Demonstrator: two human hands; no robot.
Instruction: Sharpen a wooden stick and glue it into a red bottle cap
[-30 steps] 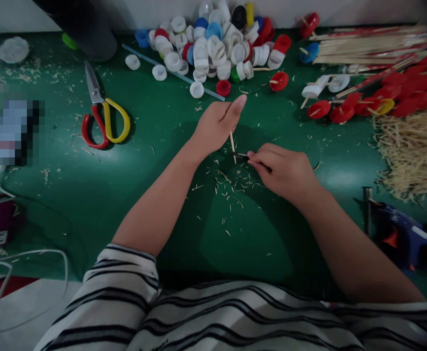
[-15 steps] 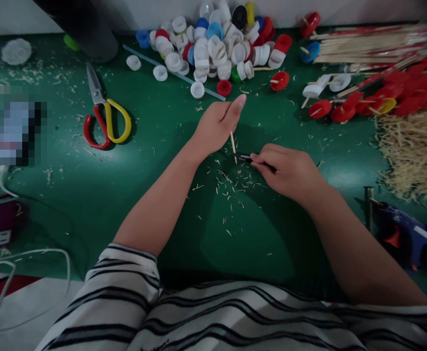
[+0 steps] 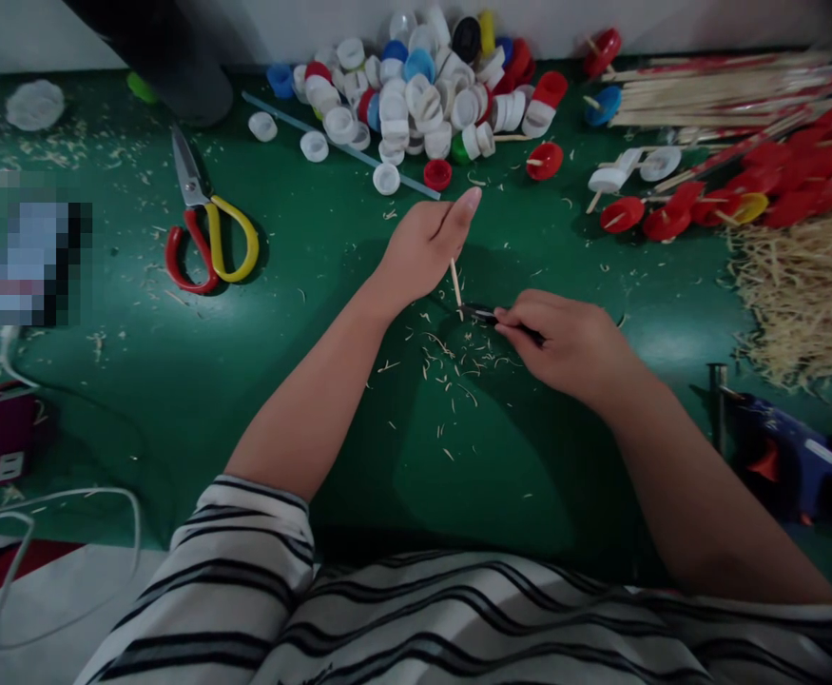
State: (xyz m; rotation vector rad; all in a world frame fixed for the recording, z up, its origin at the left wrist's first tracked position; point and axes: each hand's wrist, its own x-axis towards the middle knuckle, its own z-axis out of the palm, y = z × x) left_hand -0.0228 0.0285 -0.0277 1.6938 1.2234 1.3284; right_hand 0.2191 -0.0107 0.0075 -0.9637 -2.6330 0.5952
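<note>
A thin wooden stick sticks out below my left hand, whose fingers are closed around its upper part. My right hand is closed on a small dark knife, its handle mostly hidden in the fingers. The blade's tip end meets the stick near its lower end. Pale curled wood shavings lie scattered on the green table under and in front of both hands.
Scissors with red and yellow handles lie at left. Bottle caps are heaped at the back. At right are bundled sticks, red caps on sticks, straw-like shavings and a blue glue gun.
My right hand and the knife have shifted slightly right and down, the blade still at the stick's lower end. My left hand stays almost in place.
</note>
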